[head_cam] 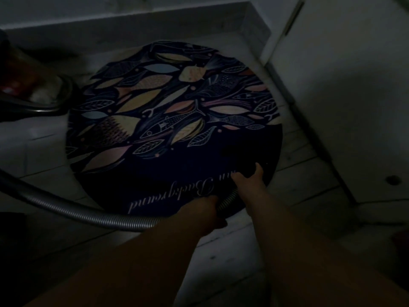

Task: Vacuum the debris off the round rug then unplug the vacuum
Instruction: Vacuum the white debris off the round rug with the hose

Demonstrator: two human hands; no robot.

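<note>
Both forearms are bare down to the left hand [211, 210] and the right hand [247, 179].

Dim room, pale tiled floor [232, 258], white cabinet [345, 96]

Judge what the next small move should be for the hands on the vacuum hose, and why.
Probably slide the hose end forward across the round rug, toward the fish pattern. The left hand and right hand both grip the vacuum hose at the rug's near edge, so most of the rug lies ahead. The frame is too dark to show debris.
</note>
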